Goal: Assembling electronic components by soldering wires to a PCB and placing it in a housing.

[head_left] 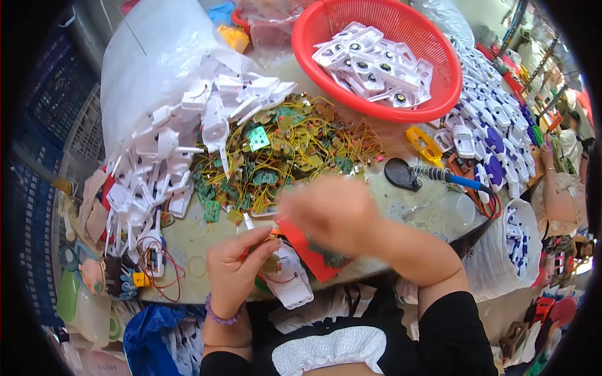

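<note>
My left hand (233, 266), with a purple beaded bracelet at the wrist, is closed on a white plastic casing (293, 289) near the table's front edge. Its thumb and forefinger are pinched over the casing's upper part. Just past them a narrow white tip sticks out. A small brownish-green board shows inside the casing. My right hand (335, 213) is raised above and to the right of the casing, smeared by motion. What its fingers hold, if anything, cannot be made out. Beneath it lies a flat red piece (316, 260), partly hidden by my wrist.
A heap of green circuit boards with yellow wires (269, 156) lies ahead. White casings (166, 150) pile up at left; a red basket (442, 103) holds more behind. At right are a soldering iron (464, 180), a round black dish (401, 174) and many white-and-purple casings (495, 135).
</note>
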`<state>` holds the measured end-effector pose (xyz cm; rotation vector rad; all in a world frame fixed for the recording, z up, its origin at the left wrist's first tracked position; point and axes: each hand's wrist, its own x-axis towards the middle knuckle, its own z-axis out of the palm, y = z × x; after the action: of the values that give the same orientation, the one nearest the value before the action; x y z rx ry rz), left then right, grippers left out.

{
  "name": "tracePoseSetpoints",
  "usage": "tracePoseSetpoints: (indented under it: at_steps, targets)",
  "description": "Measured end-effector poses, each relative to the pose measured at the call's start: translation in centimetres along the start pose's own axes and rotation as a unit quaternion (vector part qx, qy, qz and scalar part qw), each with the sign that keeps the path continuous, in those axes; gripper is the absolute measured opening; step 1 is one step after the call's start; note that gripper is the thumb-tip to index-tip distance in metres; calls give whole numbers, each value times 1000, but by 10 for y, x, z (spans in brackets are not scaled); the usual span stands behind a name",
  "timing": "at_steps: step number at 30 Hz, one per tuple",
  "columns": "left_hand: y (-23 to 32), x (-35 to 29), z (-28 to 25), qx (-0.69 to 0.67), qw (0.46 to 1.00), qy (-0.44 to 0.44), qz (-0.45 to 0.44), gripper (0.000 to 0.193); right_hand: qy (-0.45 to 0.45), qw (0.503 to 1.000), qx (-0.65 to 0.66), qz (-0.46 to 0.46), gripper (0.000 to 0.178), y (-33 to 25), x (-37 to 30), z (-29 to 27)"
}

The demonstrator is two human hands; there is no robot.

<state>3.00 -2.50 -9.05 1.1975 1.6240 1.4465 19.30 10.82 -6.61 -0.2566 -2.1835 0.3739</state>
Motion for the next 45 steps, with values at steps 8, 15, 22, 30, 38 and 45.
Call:
tracePoseSetpoints:
  at_steps: [8, 15, 22, 30, 38, 45]
  targets:
    - [-13, -6, -7, 3, 995, 2, 101, 14, 30, 808, -471, 353, 27, 224, 24, -87]
    - [-13, 0, -10, 71, 990, 9, 119, 17, 84, 826, -464, 309, 20, 231, 33, -97]
    - [-13, 2, -10, 82, 981, -41, 172, 19, 28, 805, -478, 351, 23, 222, 50, -94]
    - [-15, -7, -10, 70, 981, -38, 176, 18, 113, 828, -426, 347, 18, 184, 54, -99]
    - [-11, -7, -15, 21, 995, -5, 98, 18, -76, 995, -25, 65, 34, 45, -25, -55]
    - [-1, -9, -1, 43, 992, -11, 117, 13, -159, 984, -4, 75, 34, 28, -55, -46]
